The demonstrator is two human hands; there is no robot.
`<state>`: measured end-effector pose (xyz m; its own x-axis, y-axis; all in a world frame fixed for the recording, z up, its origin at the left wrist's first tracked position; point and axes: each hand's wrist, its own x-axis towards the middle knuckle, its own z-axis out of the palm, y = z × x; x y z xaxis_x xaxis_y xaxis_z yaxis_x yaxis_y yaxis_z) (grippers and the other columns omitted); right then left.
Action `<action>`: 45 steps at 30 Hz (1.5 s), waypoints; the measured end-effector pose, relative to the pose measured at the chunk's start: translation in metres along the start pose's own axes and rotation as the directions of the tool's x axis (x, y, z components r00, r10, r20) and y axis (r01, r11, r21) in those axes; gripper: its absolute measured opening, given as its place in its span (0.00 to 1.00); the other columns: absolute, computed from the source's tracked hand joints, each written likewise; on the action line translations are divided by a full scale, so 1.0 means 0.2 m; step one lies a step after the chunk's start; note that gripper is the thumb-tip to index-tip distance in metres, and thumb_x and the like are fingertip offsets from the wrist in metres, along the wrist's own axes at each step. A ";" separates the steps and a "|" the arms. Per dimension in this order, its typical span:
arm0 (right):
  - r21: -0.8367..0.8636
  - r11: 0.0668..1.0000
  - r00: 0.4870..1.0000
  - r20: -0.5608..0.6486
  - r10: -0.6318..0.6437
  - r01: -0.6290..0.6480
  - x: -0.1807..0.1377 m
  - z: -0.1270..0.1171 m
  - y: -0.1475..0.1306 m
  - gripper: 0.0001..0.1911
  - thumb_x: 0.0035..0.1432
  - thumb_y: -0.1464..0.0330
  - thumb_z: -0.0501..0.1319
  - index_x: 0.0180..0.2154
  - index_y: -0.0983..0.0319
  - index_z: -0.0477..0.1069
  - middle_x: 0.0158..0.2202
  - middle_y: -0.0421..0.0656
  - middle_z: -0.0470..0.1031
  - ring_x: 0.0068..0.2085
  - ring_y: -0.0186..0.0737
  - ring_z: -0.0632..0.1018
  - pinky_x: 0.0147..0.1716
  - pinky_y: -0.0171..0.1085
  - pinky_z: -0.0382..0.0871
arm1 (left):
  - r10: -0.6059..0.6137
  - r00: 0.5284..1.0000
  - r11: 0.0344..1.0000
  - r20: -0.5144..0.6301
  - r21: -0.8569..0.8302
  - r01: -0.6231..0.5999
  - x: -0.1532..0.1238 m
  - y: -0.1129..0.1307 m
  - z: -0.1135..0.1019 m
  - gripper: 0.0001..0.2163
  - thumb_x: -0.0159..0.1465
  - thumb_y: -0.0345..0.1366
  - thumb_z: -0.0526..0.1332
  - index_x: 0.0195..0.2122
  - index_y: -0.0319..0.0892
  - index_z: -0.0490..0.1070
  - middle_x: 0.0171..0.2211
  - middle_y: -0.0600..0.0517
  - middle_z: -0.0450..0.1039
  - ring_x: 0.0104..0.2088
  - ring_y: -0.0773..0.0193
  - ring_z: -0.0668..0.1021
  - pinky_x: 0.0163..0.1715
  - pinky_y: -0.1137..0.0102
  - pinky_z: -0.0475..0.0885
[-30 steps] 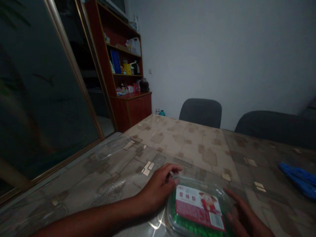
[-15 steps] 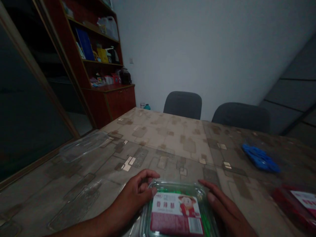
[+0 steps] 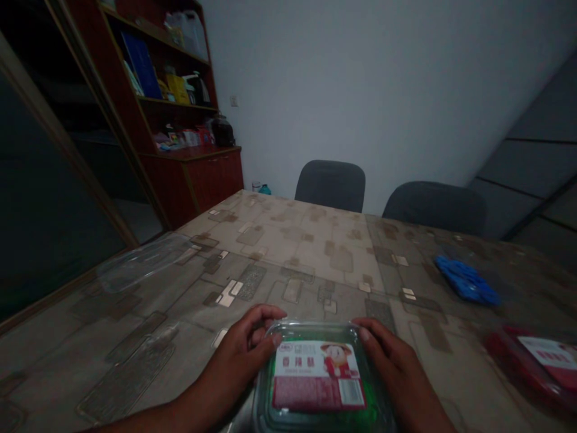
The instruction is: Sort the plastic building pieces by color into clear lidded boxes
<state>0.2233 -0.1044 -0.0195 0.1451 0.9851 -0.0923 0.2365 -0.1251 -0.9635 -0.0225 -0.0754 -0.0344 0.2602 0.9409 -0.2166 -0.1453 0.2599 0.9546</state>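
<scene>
A clear plastic box (image 3: 315, 376) with green contents and a red and white label lies on the table (image 3: 288, 264) near its front edge. My left hand (image 3: 246, 352) grips the box's left far corner, fingers curled over the lid's rim. My right hand (image 3: 390, 358) presses on the right far corner, fingers bent over the edge. Both hands hold the box between them.
A second box with red contents (image 3: 536, 361) lies at the right. Blue items (image 3: 464, 279) rest further back on the right. A clear lid (image 3: 144, 258) and another clear lid (image 3: 130, 373) lie on the left. Two grey chairs (image 3: 331, 183) stand behind the table; a red shelf (image 3: 180, 120) stands far left.
The view has swung to the right, bringing the red box into sight. My right hand has moved up onto the box's far right corner and now grips it.
</scene>
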 end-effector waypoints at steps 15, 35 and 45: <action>-0.016 0.998 0.992 0.110 0.062 -0.060 -0.03 -0.06 0.03 0.23 0.61 0.47 0.59 0.42 0.59 0.76 0.33 0.42 0.79 0.34 0.44 0.79 0.32 0.36 0.72 | -0.143 0.989 0.978 0.031 -0.152 0.146 -0.04 0.01 -0.03 0.17 0.56 0.46 0.75 0.36 0.39 0.75 0.29 0.51 0.74 0.27 0.64 0.75 0.26 0.73 0.66; -0.006 0.998 0.995 0.074 0.059 -0.059 0.02 -0.01 0.03 0.26 0.59 0.43 0.58 0.33 0.59 0.75 0.26 0.39 0.75 0.30 0.42 0.75 0.30 0.36 0.67 | -0.197 0.980 0.937 0.010 -0.292 0.191 -0.04 0.01 -0.02 0.18 0.50 0.43 0.78 0.32 0.39 0.74 0.25 0.55 0.73 0.24 0.69 0.73 0.23 0.76 0.66; 0.129 0.974 0.972 0.171 0.163 -0.186 0.02 -0.02 -0.01 0.25 0.56 0.44 0.62 0.33 0.59 0.75 0.29 0.39 0.75 0.32 0.42 0.75 0.33 0.36 0.69 | -0.193 0.981 0.949 0.007 -0.254 0.188 -0.04 0.01 -0.02 0.17 0.52 0.43 0.77 0.32 0.38 0.74 0.25 0.54 0.73 0.25 0.68 0.73 0.25 0.75 0.65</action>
<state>0.2262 -0.1004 -0.0164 0.0152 0.9571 -0.2893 0.0797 -0.2896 -0.9538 -0.0296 -0.0816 -0.0321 0.2896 0.8718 -0.3951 -0.3318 0.4786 0.8129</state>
